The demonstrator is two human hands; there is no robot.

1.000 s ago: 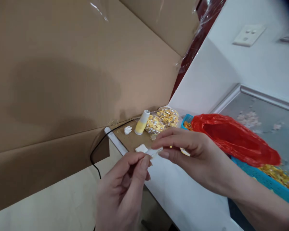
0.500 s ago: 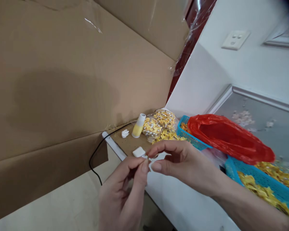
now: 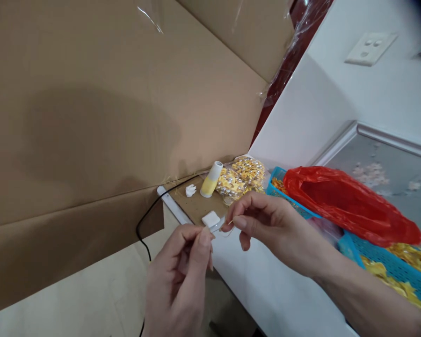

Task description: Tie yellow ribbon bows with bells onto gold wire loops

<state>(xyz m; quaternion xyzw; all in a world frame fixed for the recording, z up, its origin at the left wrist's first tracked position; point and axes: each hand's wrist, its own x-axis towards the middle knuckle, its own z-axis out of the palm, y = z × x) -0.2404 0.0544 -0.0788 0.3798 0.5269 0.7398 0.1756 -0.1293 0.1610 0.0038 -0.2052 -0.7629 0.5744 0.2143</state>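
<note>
Your left hand (image 3: 182, 276) pinches 1 end of a small clear strip (image 3: 217, 227) just above the table edge (image 3: 266, 290); your right hand (image 3: 266, 222) pinches its other end. Nothing looks attached yet, so the joining seems unfinished, with the baskets (image 3: 389, 264) of yellow pieces well apart.

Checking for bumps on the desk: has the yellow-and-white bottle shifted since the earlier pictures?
No. The yellow-and-white bottle stands in the same spot between the white scrap and the bag of yellow pieces.

cardboard sheet (image 3: 91, 117) | red bag (image 3: 351, 203) on blue basket (image 3: 389, 267) | yellow-white bottle (image 3: 211, 179) | wall switch (image 3: 370, 47)
</note>
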